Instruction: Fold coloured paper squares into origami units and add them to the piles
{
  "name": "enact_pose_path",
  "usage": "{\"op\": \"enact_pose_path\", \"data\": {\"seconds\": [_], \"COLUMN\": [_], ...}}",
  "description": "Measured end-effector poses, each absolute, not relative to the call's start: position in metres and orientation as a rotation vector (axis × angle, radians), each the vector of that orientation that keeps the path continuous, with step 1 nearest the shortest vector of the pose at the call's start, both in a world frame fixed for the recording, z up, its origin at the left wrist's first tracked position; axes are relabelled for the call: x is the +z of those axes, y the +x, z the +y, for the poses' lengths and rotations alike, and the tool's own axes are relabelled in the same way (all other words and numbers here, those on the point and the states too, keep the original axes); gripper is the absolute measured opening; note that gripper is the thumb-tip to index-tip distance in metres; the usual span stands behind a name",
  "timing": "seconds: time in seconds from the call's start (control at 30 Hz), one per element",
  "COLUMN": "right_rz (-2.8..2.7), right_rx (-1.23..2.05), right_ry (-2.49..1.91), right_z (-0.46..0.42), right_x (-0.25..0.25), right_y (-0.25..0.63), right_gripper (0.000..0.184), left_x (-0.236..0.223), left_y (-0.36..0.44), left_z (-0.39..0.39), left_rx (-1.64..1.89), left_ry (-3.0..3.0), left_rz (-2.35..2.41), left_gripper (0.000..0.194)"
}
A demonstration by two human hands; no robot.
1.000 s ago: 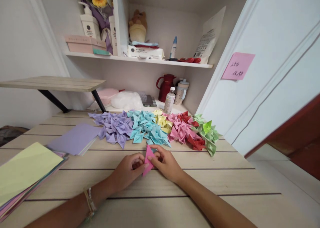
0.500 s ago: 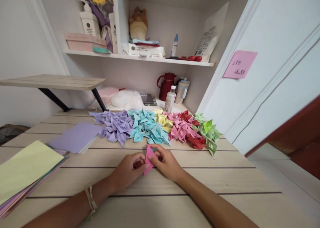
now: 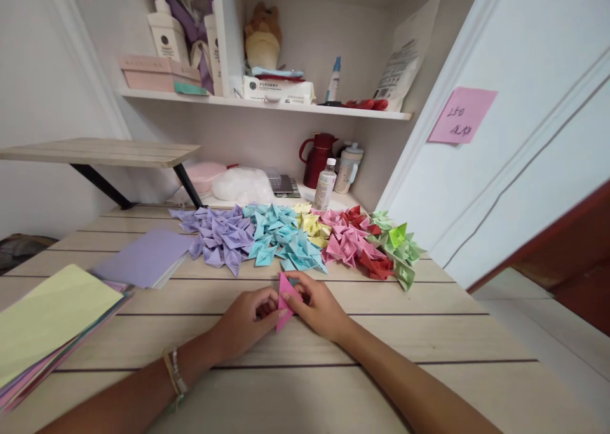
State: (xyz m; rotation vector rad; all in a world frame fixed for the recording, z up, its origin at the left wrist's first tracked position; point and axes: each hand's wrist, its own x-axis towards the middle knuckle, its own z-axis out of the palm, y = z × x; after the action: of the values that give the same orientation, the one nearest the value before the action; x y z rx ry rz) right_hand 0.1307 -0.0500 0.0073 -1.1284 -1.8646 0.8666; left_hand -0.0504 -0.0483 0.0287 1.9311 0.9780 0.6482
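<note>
A pink piece of paper (image 3: 284,304), folded into a triangle, is held between both hands above the wooden table. My left hand (image 3: 248,323) pinches its lower left part with thumb and curled fingers. From the other side my right hand (image 3: 317,307) grips it, thumb pressed on the front face and index finger along the top. A bit of blue shows between the paper and the right fingers; what it is I cannot tell. Just beyond the hands lie folded paper pieces in purple (image 3: 219,234), blue (image 3: 281,234), yellow (image 3: 312,224), pink (image 3: 347,240), red (image 3: 376,265) and green (image 3: 400,250).
Purple sheets (image 3: 145,256) and a stack topped with yellow paper (image 3: 54,319) lie at left. A small raised stand (image 3: 100,151) is behind them. At the back are a clear bottle (image 3: 325,185), a red jug (image 3: 318,161) and a cup (image 3: 349,168).
The view has tilted slightly downward, so the shelf items sit higher in the picture. Both hands keep the same hold on the pink paper, with hardly any movement.
</note>
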Motion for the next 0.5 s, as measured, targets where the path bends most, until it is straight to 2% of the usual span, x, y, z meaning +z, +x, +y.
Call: {"op": "enact_pose_path", "data": {"seconds": [0.27, 0.5], "right_rz": [-1.807, -1.552], "right_rx": [0.904, 1.147], "right_ry": [-1.116, -1.027], "right_z": [-0.0503, -0.0477], "right_x": [0.0085, 0.0074], "right_y": [0.1303, 0.1279], "right_gripper": [0.034, 0.034], "left_x": [0.03, 0.0299], "left_y": [-0.05, -0.051], "left_z": [-0.0481, -0.0465], "left_rx": [0.668, 0.725], "left_ry": [1.893, 1.811], "left_rz": [0.966, 0.955], "left_gripper": [0.016, 0.023]}}
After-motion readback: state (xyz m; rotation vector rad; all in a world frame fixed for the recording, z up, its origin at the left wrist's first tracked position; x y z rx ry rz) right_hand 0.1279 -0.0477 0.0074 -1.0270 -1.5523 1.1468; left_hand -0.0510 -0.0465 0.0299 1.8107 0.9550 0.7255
